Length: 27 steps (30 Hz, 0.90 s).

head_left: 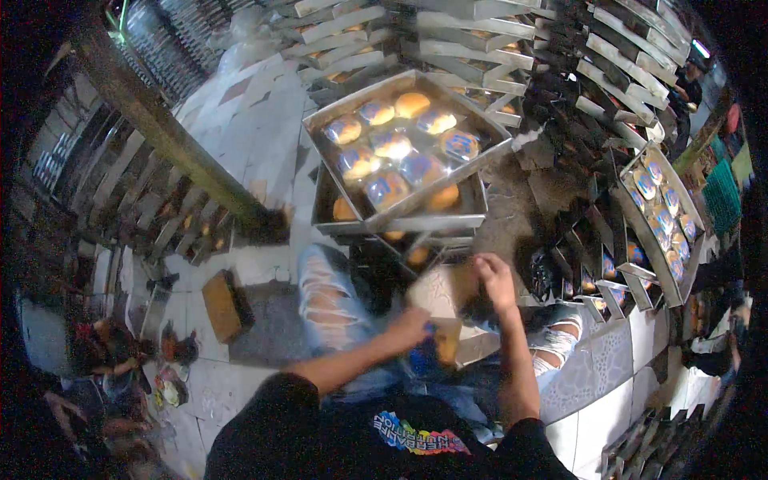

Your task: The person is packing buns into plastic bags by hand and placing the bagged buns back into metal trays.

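Over my lap, my left hand [412, 324] reaches in from the left, its fingers smeared by motion. It is at the near left side of a light brown, box-like piece [436, 294] that looks like cardboard or wood. Just below that hand, a blue-and-yellow thing [438, 342], perhaps a wrapped bun, lies blurred. My right hand [498, 282] is raised to the right of the brown piece, fingers bent together; whatever they hold is hidden. Ahead, a metal tray [494, 146] holds several buns in clear wrappers with blue print [386, 190], tilted across another tray [400, 224] of buns.
To the right, another metal tray [690, 280] of wrapped buns rests on stacked trays. More tray stacks [472, 52] rise at the back. A wooden post [172, 132] slants at the left, near a brown block [224, 306] on the tiled floor. People [112, 364] sit at the far left.
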Tool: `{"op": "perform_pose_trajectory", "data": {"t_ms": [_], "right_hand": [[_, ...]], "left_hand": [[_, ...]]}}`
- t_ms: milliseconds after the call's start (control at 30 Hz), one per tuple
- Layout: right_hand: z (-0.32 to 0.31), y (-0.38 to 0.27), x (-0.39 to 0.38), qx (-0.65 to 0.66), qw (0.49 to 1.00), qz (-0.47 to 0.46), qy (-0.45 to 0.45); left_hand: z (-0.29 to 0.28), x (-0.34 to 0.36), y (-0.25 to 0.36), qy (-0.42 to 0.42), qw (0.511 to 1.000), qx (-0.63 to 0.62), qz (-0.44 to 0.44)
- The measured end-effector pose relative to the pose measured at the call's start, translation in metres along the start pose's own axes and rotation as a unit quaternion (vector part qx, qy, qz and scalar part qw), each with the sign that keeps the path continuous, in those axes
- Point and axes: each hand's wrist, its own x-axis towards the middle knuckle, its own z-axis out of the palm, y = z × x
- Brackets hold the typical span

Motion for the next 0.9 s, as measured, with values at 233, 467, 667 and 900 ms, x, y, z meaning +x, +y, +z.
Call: {"op": "perform_pose_trajectory", "data": {"t_ms": [233,467,667,900], "right_hand": [[0.005,0.002,-0.011,-0.157,0.985,-0.062,0.031],[0.003,0.008,-0.013,-0.197,0.977,-0.083,-0.010],[-0.004,0.007,-0.016,-0.181,0.980,-0.084,-0.002],[0.002,-0.014,-0.019,-0.208,0.977,-0.049,-0.024]], "left_hand": [[-0.021,0.009,0.008,-0.094,0.981,0.157,0.055],[-0.007,0.001,-0.012,-0.239,0.970,0.008,0.039],[-0.028,0.004,0.018,-0.002,0.971,0.178,0.161],[-0.049,0.022,0.042,-0.181,0.978,0.102,-0.028]]}}
